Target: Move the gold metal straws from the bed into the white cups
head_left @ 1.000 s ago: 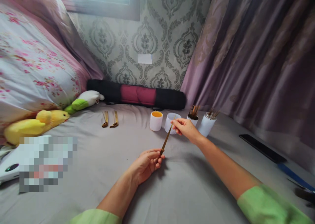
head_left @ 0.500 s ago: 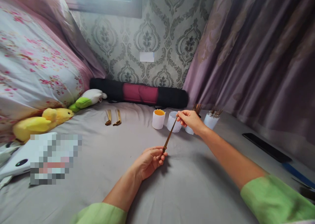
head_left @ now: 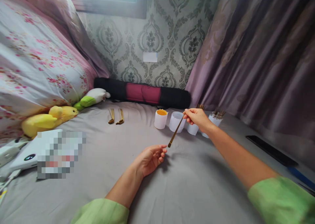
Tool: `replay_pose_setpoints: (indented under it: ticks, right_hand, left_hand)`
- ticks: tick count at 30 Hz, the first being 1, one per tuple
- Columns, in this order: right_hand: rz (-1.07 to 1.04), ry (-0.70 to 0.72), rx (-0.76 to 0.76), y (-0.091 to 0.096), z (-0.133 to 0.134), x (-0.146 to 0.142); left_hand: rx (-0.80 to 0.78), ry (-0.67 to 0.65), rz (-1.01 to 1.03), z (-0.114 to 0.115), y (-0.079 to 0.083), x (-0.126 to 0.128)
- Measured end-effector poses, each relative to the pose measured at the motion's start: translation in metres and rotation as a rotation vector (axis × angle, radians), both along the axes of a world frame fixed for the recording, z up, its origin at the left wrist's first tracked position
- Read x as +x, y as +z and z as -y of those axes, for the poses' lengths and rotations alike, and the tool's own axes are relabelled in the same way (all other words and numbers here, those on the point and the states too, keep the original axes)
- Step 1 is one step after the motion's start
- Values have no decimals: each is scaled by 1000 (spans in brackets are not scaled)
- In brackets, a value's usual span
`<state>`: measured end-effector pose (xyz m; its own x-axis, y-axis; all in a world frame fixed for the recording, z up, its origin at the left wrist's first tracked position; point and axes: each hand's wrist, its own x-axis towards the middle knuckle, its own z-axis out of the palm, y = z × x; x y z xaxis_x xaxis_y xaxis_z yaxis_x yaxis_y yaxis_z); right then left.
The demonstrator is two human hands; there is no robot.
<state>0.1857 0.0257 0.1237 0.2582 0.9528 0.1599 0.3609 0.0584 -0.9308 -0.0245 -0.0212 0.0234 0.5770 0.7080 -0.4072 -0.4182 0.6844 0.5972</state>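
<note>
The thin brown stick (head_left: 175, 134) slants down from the right hand (head_left: 197, 117), which pinches its top end; its low end is just beside the loose left hand (head_left: 152, 160), which holds nothing; a pale cup (head_left: 173, 126) stands behind it, near a yellow-filled cup (head_left: 160, 122).

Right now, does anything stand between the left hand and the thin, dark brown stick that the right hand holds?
Nothing visible stands between the left hand and the thin, dark brown stick: its lower end is right beside that hand. The right hand grips the upper end, away from this side.
</note>
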Motion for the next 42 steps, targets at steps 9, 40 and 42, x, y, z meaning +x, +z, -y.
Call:
replay_pose_setpoints:
  ticks: [9, 40, 42]
  right_hand:
    - [74, -128, 51, 38, -6, 25]
    - [513, -330, 201, 46, -69, 38]
    - [510, -302, 186, 41, -70, 36]
  left_hand:
    - [-85, 43, 87, -7, -5, -6]
    - [-92, 158, 172, -9, -2, -8]
    - [-95, 157, 170, -9, -2, -8]
